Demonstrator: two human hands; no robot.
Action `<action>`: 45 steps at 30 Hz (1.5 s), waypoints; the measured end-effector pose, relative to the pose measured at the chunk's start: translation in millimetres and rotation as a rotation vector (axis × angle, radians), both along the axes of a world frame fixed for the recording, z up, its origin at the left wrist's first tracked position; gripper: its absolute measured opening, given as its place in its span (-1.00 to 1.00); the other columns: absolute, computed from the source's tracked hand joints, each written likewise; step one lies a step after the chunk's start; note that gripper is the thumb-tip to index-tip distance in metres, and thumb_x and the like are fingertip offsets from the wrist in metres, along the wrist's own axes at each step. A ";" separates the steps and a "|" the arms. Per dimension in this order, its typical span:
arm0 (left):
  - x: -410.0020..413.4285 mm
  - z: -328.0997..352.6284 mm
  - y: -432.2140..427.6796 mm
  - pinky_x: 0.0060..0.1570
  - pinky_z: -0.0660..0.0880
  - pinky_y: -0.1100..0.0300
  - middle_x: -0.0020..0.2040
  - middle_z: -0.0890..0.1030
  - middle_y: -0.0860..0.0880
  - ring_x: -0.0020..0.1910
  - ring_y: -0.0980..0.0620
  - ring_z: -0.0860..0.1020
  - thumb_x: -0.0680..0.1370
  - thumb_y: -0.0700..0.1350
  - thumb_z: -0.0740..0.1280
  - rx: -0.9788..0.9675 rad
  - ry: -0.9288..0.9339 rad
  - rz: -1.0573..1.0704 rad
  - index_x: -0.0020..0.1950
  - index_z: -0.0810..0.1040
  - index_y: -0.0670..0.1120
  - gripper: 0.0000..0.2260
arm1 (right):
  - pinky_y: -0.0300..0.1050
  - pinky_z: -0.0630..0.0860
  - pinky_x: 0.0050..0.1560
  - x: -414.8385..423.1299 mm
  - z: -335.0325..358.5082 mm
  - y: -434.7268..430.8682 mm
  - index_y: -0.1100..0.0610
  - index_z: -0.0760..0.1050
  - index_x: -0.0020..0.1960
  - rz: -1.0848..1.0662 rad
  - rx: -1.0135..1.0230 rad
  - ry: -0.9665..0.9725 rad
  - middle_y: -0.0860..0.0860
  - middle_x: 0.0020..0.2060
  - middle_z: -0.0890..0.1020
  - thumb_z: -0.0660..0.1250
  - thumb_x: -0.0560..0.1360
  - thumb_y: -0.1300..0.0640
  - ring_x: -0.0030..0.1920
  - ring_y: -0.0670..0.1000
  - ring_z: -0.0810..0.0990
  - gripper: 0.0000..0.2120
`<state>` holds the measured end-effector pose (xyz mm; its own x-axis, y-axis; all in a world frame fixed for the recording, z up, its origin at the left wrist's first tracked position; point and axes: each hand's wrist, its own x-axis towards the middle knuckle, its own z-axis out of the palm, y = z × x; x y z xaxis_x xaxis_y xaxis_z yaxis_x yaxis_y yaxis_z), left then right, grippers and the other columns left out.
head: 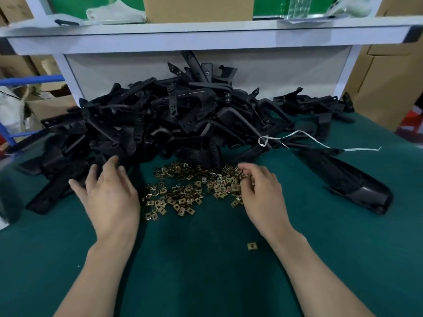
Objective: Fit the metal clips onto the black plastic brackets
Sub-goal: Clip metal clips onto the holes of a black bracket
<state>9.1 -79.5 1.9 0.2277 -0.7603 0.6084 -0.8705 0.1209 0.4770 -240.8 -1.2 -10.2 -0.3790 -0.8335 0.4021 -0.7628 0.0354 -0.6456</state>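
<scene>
On the green desk (206,277), a heap of black plastic brackets (164,117) sits at the back, with metal clips (183,193) scattered just in front, between the hands. Left hand (109,193): fingers spread, touching brackets at the heap's left front, gripping nothing. Right hand (261,193): fingers curled down into the clips; cannot tell if one is pinched. Risk: tugging a tangled bracket could slump the heap over the clips. One stray clip (252,246) lies apart.

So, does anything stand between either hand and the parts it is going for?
Nothing visible does. The left hand lies on the near edge of the black brackets, and the right hand curls its fingers over the metal clips.
</scene>
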 end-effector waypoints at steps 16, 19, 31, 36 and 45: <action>-62.2 13.5 70.5 0.04 0.48 0.42 0.09 0.66 0.25 0.10 0.27 0.60 0.61 -0.01 0.32 0.162 0.866 -0.768 0.28 0.56 0.12 -0.76 | -0.08 0.45 0.29 3.9 13.4 1.4 -0.32 0.34 0.41 0.341 -0.183 -0.829 -0.28 0.22 0.57 0.17 0.50 -0.38 0.25 -0.18 0.56 -0.51; -79.0 5.6 82.0 -0.05 0.45 0.48 -0.08 0.70 0.17 -0.07 0.26 0.63 0.61 -0.15 0.37 0.591 0.689 -1.038 0.40 0.45 0.10 -0.61 | 0.05 0.55 0.18 5.6 15.7 -0.6 -0.10 0.51 0.30 0.399 -0.199 -1.040 -0.03 0.16 0.68 0.30 0.54 -0.19 0.17 0.06 0.66 -0.62; -66.9 -13.5 58.0 0.08 0.43 0.08 0.02 0.60 0.11 0.04 0.04 0.54 0.62 -0.03 0.27 0.012 -0.163 -0.649 0.14 0.62 0.01 -0.82 | -0.03 0.67 -0.08 -11.8 28.0 2.9 0.04 0.55 0.27 0.502 -0.065 -1.159 0.21 0.06 0.70 0.23 0.65 0.24 -0.07 0.17 0.71 -0.74; -56.8 -21.5 41.1 0.45 0.21 -0.20 0.35 0.51 -0.15 0.39 -0.22 0.40 0.61 0.20 0.21 0.282 -0.276 -0.303 0.39 0.49 -0.08 -0.52 | -0.22 0.63 -0.23 -32.8 39.8 15.5 0.02 0.54 0.31 0.396 -0.041 -1.032 0.02 -0.05 0.75 0.20 0.65 0.30 -0.19 0.00 0.73 -0.67; -52.6 -23.9 35.4 0.53 0.07 0.06 0.49 0.37 0.04 0.50 -0.04 0.29 0.59 0.35 0.01 0.413 -0.303 -0.476 0.53 0.29 0.08 -0.41 | -0.18 0.62 -0.21 -66.8 40.1 24.1 -0.10 0.56 0.21 0.227 0.075 -0.997 0.14 -0.10 0.74 0.48 0.42 -0.20 -0.20 0.06 0.72 -0.59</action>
